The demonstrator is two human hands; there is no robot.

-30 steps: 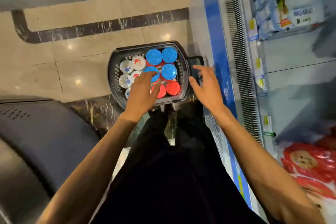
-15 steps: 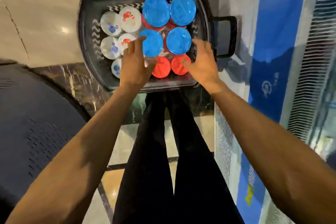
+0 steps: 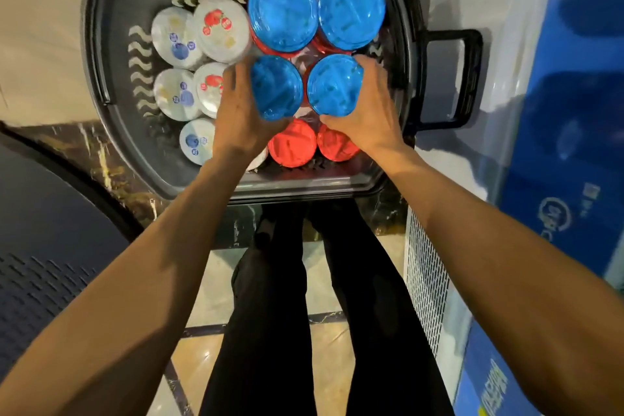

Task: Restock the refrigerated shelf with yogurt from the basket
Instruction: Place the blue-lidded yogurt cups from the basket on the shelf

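Here, yogurt tubs (image 3: 283,10) in basket (image 3: 304,183).

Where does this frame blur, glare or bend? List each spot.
Head view: motion blur smears the white cups and the left hand's fingers; a soft sheen sits on the blue-lidded cups; the floor at top left washes out; wide-angle bend curves the basket rim; the cabinet at right is soft.

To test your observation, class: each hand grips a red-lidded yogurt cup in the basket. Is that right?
The lid colour is wrong. The head view shows the left hand gripping the left blue-lidded cup and the right hand gripping the right blue-lidded cup in the basket.
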